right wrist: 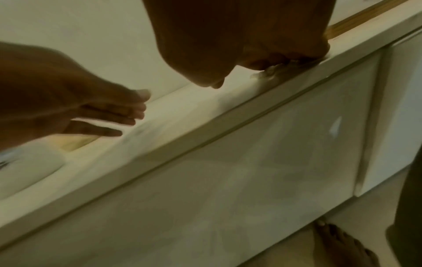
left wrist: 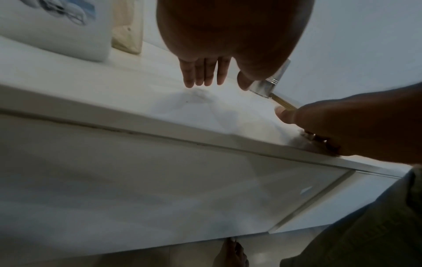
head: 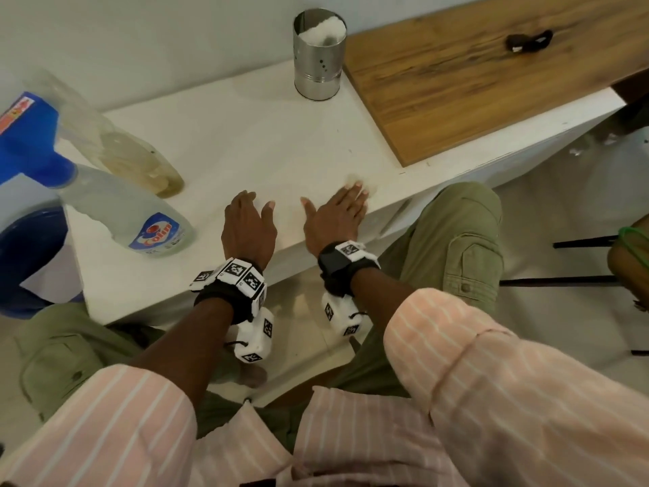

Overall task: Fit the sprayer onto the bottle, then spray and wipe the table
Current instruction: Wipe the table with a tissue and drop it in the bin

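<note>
Desk: white, long, carrying all items below.
Wood panel: lay on the desk's far right.
Bottle: clear, labelled, blue sprayer apparently already fitted; stood at the desk's left, near the left hand.
Second bottle: yellowish, just behind the first.
Steel canister: at the back edge.
Right hand: fingers straight, pressing a pale tissue flat near the front edge.
Left hand: fingers relaxed, empty, on the desk.
Step judged: wiping. Next move likely calls for sweeping the tissue across the surface.
</note>
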A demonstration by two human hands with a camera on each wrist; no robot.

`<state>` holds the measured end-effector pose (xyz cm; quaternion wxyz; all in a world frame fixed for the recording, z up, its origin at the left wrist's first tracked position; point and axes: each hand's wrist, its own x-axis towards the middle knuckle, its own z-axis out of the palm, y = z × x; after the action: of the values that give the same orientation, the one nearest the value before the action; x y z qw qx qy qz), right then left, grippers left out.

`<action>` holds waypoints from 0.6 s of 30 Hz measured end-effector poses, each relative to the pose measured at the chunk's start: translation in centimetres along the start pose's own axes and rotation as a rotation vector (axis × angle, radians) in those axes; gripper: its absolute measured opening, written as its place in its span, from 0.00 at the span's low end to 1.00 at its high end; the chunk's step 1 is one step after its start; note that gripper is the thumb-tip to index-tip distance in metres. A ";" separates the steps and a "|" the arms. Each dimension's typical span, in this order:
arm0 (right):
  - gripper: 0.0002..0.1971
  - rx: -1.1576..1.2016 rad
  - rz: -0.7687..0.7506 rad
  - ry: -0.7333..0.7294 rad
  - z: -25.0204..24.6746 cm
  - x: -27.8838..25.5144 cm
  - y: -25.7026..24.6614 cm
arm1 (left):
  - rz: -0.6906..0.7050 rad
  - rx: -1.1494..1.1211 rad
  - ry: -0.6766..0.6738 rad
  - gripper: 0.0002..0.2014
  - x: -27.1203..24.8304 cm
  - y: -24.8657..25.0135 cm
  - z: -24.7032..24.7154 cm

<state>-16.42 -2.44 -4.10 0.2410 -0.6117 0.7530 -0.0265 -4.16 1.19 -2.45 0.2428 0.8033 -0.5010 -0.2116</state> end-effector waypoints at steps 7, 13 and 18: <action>0.36 -0.239 -0.917 -0.221 4.9 -6.2 -3.5 | -0.086 -0.020 0.100 0.21 -0.1 -2.1 -2.2; 0.33 -0.234 -0.763 -0.166 2.7 -0.4 -4.7 | -0.088 -0.035 0.142 0.20 -0.4 -3.5 -2.5; 0.36 -0.150 -0.477 -0.132 0.9 5.3 -6.4 | -0.110 -0.064 0.151 0.22 -0.5 -3.7 -1.8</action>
<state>-10.94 -8.80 -4.48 0.2307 -0.7885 0.5700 0.0135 -0.74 3.37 -3.18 0.2933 0.8351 -0.4294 -0.1793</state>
